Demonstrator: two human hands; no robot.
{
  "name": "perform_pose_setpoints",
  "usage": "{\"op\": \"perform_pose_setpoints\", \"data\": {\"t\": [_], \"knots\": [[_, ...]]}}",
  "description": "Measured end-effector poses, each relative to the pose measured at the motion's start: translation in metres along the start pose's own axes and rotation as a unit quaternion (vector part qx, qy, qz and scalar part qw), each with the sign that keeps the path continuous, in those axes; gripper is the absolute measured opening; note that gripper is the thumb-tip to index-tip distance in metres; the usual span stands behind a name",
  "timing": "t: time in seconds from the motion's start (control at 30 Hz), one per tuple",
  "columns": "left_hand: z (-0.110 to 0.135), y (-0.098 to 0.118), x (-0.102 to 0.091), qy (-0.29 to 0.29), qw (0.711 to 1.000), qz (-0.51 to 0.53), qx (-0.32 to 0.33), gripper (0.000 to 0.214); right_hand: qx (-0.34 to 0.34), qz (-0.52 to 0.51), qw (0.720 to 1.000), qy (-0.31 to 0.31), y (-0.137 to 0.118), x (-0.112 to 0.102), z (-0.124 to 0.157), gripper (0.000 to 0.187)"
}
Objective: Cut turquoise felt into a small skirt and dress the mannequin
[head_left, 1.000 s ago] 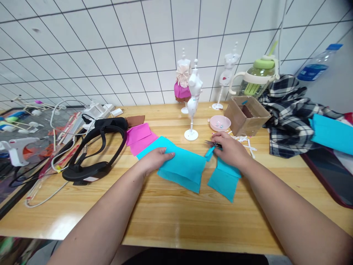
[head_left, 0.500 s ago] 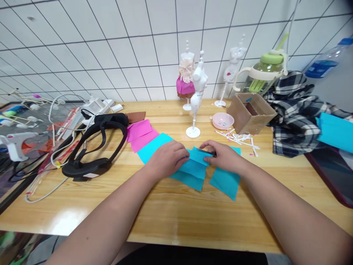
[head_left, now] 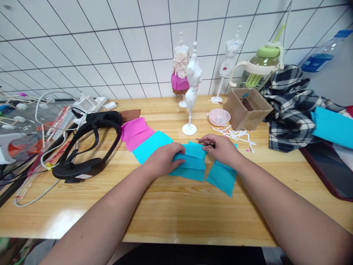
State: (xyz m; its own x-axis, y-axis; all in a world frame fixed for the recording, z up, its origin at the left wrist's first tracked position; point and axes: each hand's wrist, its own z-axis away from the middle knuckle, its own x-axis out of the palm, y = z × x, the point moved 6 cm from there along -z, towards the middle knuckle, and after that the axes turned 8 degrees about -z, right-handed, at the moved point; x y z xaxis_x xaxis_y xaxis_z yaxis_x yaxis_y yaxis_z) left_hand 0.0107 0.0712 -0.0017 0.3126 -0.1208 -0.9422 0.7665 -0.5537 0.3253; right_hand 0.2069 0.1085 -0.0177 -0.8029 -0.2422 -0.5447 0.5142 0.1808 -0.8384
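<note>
My left hand (head_left: 165,159) rests on layered turquoise cloth (head_left: 191,162), its fingers curled and its thumb a little apart, holding the cloth down. At the cloth's right side, my right hand (head_left: 219,147) is closed round a thin dark pointed tool (head_left: 210,145); most of the tool is hidden by the fingers, so its kind is unclear. A separate turquoise piece (head_left: 223,178) lies partly under my right wrist. Left of my left hand is a brighter turquoise piece (head_left: 149,146), beside overlapping pink cloth pieces (head_left: 136,134).
Three small white mannequins stand behind: one bare (head_left: 192,88), one dressed (head_left: 180,71), one farther right (head_left: 228,60). A pink dish (head_left: 219,117), cardboard box (head_left: 242,114), white scraps (head_left: 239,136) and plaid cloth (head_left: 286,121) lie right. A black headset (head_left: 85,147) sits left.
The view has shifted slightly. My right hand and the tool have moved off the cloth's top layer, which now lies flatter. My left thumb and forefinger have parted a little.
</note>
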Motion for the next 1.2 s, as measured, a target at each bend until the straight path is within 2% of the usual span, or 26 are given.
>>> {"op": "perform_pose_setpoints", "data": {"t": [0.13, 0.2, 0.37, 0.43, 0.5, 0.57, 0.63, 0.7, 0.77, 0.83, 0.93, 1.07, 1.2], "knots": [[-0.001, -0.005, -0.005, 0.066, 0.997, 0.025, -0.017, 0.008, -0.017, -0.053, 0.996, -0.070, -0.003, 0.003, 0.002, 0.029], [-0.002, -0.003, -0.006, 0.081, 0.997, -0.006, -0.001, 0.009, -0.016, -0.021, 0.997, -0.071, -0.002, 0.004, 0.003, 0.031], [-0.003, 0.001, 0.002, 0.039, 0.998, -0.034, 0.025, 0.016, -0.011, 0.073, 0.997, -0.014, 0.000, 0.008, 0.000, 0.031], [-0.003, 0.001, 0.003, 0.025, 0.999, -0.027, 0.029, 0.013, -0.011, 0.074, 0.997, 0.005, -0.002, 0.003, -0.001, 0.031], [-0.003, 0.001, 0.003, 0.014, 0.999, -0.020, 0.037, 0.010, -0.019, 0.024, 1.000, 0.006, -0.007, -0.006, 0.002, 0.030], [-0.003, 0.000, 0.002, 0.009, 0.999, -0.016, 0.041, 0.011, -0.022, -0.086, 0.995, -0.051, -0.013, -0.014, 0.007, 0.031], [-0.003, -0.001, 0.002, 0.005, 0.999, -0.011, 0.042, 0.011, 0.012, -0.187, 0.971, -0.146, -0.018, -0.015, 0.014, 0.037], [-0.003, 0.000, 0.002, 0.002, 0.999, -0.005, 0.047, 0.010, 0.035, -0.209, 0.960, -0.185, -0.020, -0.016, 0.018, 0.038], [-0.003, 0.001, 0.002, 0.001, 0.999, 0.000, 0.053, 0.010, 0.023, -0.160, 0.973, -0.167, -0.020, -0.013, 0.016, 0.034], [-0.002, 0.002, 0.001, 0.001, 0.999, 0.002, 0.054, 0.011, 0.006, -0.062, 0.991, -0.114, -0.014, -0.006, 0.010, 0.034], [-0.002, 0.002, 0.002, -0.004, 0.998, 0.005, 0.057, 0.013, 0.006, 0.051, 0.998, -0.045, -0.004, 0.003, 0.002, 0.040], [-0.001, 0.000, 0.003, 0.008, 0.998, 0.026, 0.056, 0.014, -0.008, 0.071, 0.997, -0.025, -0.005, 0.008, 0.001, 0.035], [-0.002, -0.008, -0.005, 0.064, 0.997, 0.021, 0.024, 0.012, -0.043, 0.115, 0.992, -0.021, -0.015, 0.009, 0.005, 0.029]]}}
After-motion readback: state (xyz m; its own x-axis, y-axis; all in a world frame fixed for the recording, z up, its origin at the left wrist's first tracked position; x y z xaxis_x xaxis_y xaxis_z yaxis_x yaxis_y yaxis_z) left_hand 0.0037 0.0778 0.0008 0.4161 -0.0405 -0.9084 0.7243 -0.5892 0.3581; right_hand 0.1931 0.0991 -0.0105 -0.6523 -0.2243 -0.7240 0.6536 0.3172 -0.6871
